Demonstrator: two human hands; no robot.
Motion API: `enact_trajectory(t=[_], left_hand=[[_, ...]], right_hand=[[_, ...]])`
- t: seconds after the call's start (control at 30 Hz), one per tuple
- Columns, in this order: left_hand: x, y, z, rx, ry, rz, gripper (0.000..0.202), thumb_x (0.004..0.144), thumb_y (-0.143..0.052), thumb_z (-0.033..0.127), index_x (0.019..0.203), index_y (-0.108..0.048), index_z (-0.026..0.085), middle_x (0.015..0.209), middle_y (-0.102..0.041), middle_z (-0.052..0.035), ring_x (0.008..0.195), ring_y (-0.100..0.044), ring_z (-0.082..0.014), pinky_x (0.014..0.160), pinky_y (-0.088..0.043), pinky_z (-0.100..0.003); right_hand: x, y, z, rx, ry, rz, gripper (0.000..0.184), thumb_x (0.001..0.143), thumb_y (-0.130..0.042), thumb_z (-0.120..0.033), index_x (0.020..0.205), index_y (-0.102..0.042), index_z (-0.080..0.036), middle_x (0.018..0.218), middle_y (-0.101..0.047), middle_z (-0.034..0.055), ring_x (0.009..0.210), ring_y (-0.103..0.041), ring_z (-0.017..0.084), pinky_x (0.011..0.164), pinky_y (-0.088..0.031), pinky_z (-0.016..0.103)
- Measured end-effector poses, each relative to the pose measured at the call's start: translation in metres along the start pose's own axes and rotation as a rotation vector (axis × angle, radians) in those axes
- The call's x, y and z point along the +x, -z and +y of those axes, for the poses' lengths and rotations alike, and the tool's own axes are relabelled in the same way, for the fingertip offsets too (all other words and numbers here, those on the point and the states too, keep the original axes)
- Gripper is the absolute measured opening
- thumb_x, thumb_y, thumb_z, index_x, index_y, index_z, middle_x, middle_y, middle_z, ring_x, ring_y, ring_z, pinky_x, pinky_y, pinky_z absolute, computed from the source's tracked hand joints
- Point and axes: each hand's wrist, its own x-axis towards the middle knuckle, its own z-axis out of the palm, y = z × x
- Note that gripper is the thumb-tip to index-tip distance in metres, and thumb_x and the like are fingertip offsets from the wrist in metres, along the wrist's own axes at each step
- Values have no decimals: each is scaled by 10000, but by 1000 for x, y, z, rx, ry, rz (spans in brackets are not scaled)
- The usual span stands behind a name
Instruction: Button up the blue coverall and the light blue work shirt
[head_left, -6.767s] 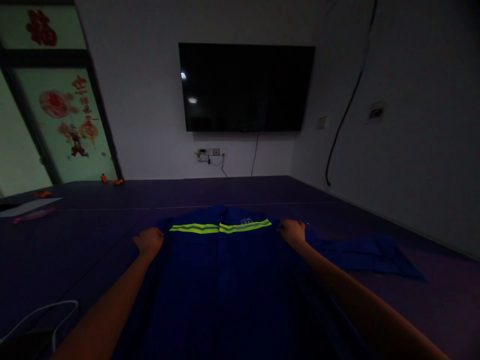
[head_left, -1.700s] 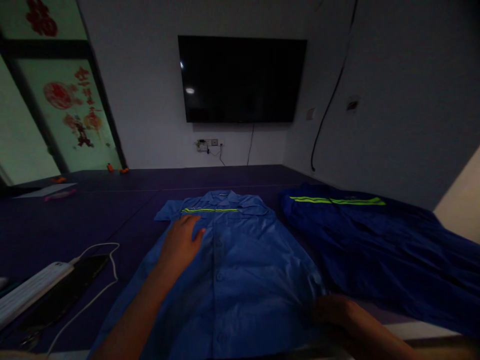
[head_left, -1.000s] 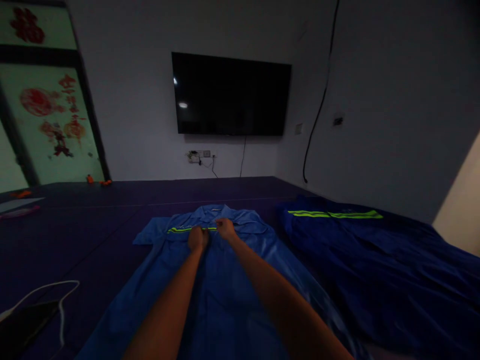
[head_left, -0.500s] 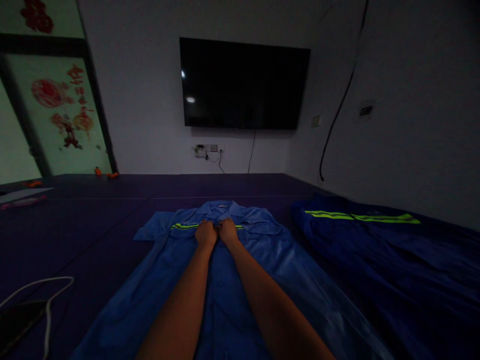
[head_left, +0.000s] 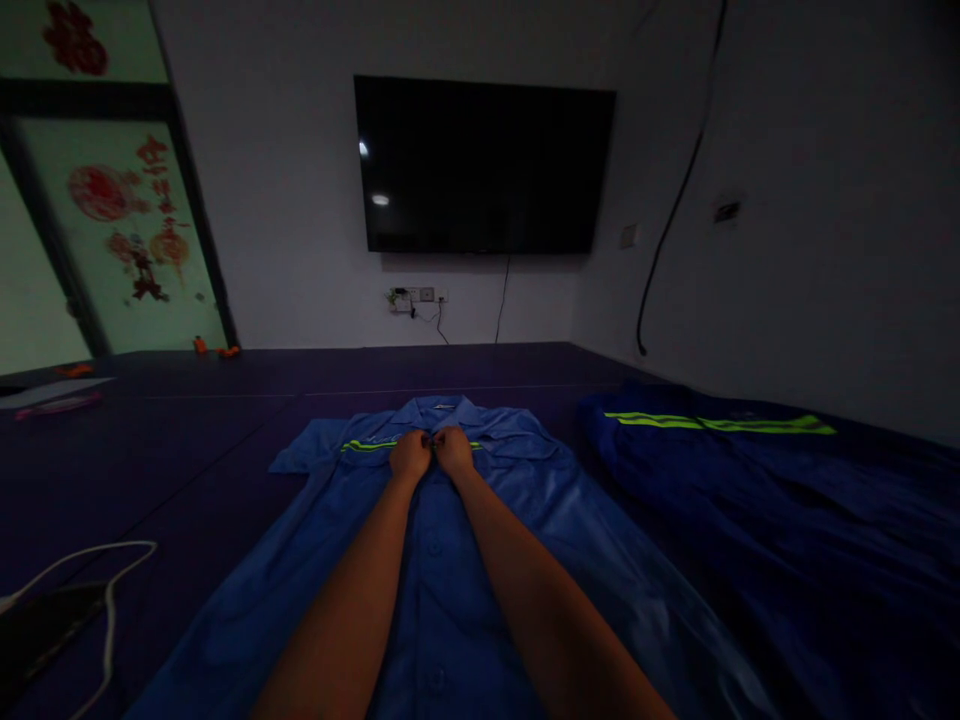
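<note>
A blue work shirt (head_left: 300,570) with a yellow-green reflective stripe across its chest lies front side up, its collar pointing away from me. On the front placket, a little below the collar, my left hand (head_left: 411,456) is closed, fingertips pinching the shirt's edge. Right beside it, my right hand (head_left: 453,452) pinches the same placket from the other side. The fingertips nearly meet, and the small part between them is too dark to make out. Buttons show farther down the placket, between my forearms.
To the right lies a darker blue garment (head_left: 720,480) with a reflective stripe. A dark device (head_left: 52,630) with a white cable (head_left: 111,610) rests at lower left on the purple mat (head_left: 210,450). Beyond are a wall-mounted television (head_left: 487,170) and a hanging black cable (head_left: 667,230).
Both hands stay at the placket, with only a slight shift of the fingers. The whole view has tilted a little, and the shirt lies in the same place.
</note>
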Motion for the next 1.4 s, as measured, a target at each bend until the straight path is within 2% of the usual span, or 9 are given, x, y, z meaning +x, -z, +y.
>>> enact_trajectory(t=[0.33, 0.83, 1.4], left_hand=[[1, 0, -1, -88, 49, 25, 227, 793, -454, 213, 948, -620, 202, 968, -661, -54, 922, -584, -174, 706, -413, -239], [2, -3, 0, -204, 19, 73, 180, 789, -476, 195, 882, -629, 175, 926, -666, -54, 863, -594, -162, 695, -416, -237], [4, -4, -1, -245, 22, 81, 167, 764, -499, 157, 855, -639, 157, 871, -672, -61, 807, -600, -145, 696, -420, -228]], right_hand=[[0, 4, -1, 56, 3, 16, 229, 707, -477, -53, 816, -665, -125, 847, -658, 77, 817, -576, 141, 730, -395, 197], [-7, 16, -5, 56, -28, 16, 194, 725, -507, -124, 764, -697, -128, 768, -685, 82, 735, -607, 150, 665, -402, 193], [-6, 14, -4, 86, -60, 47, 182, 716, -506, -93, 763, -678, -128, 794, -678, 77, 765, -607, 144, 677, -408, 189]])
